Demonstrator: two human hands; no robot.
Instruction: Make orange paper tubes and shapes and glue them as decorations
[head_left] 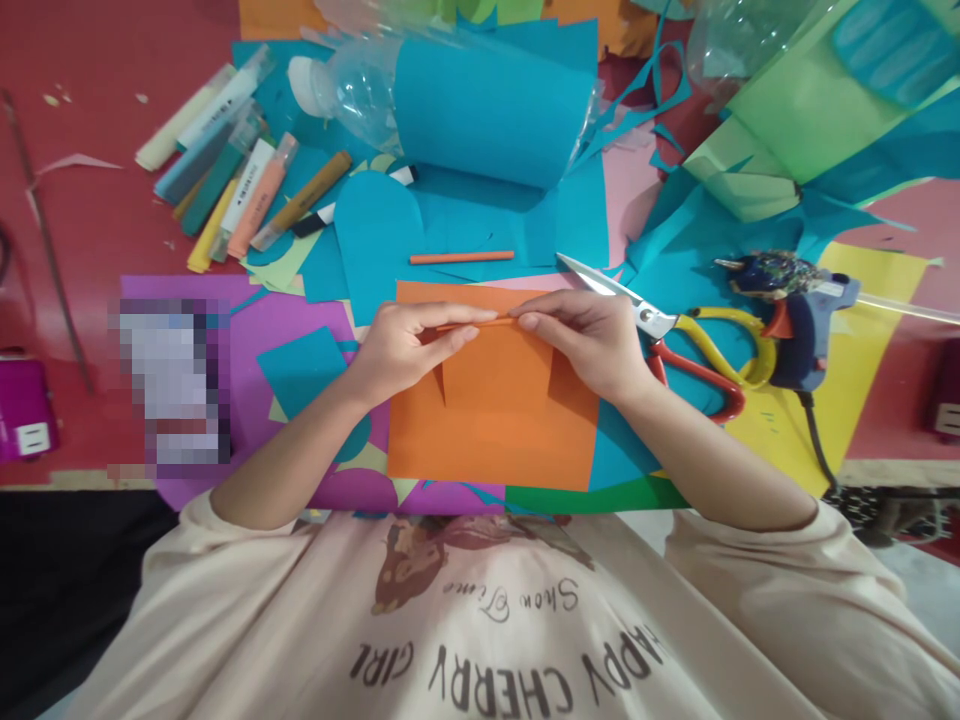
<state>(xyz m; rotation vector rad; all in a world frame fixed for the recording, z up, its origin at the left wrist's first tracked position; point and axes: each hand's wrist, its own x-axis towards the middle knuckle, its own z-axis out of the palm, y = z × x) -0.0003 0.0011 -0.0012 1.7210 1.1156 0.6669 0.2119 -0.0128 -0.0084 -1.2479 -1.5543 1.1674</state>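
Between the fingertips of both hands is a thin rolled strip of orange paper (491,322). My left hand (416,345) pinches its left part, and my right hand (589,335) pinches its right end. Under both hands lies an orange paper sheet (495,420), flat on the other papers. A finished-looking orange paper roll (461,258) rests just beyond the sheet on blue paper. Scissors (660,325) with one yellow and one red handle lie close to my right hand, blades pointing away to the left.
A plastic bottle wrapped in blue paper (487,105) lies at the back. Several markers (225,160) are heaped at back left. A glue gun (799,330) with its cord sits at right on yellow paper (817,420). A blurred-out object (176,385) lies on purple paper (247,400) at left.
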